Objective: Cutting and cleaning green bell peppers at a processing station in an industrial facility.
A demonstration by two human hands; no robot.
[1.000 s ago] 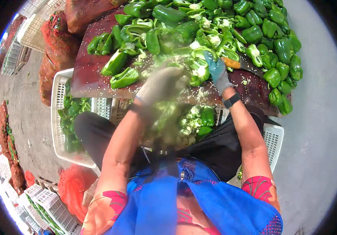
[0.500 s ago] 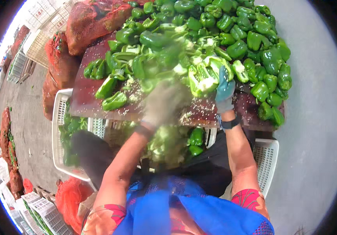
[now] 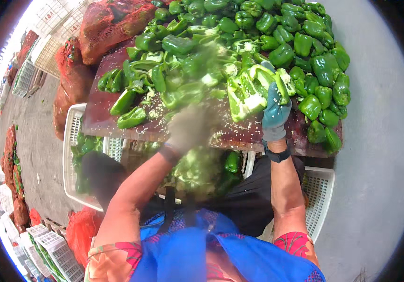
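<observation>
My right hand (image 3: 275, 110), in a teal-coated grey glove, closes around a cut green bell pepper piece (image 3: 281, 86) at the table's near edge. Beside its fingers lies an opened green bell pepper (image 3: 239, 101), pale inside with its white core (image 3: 255, 101) showing. My left hand (image 3: 190, 124), in a pale glove, hovers over the near middle of the dark red tabletop (image 3: 105, 113). A smear and haze hide its fingers, so I cannot tell whether it holds anything. Cut pepper pieces (image 3: 131, 117) and scattered white seeds lie left of it.
Whole green peppers (image 3: 321, 70) are heaped along the far and right side. Red mesh sacks (image 3: 110, 30) stand at the far left. Below the table are a white crate (image 3: 70, 178) with peppers, another crate (image 3: 319, 197) at right, and pale scraps (image 3: 192, 169) between my legs.
My right hand has shifted slightly right, its fingers now curled round a pepper piece rather than pointing up. My left hand stays blurred in about the same place.
</observation>
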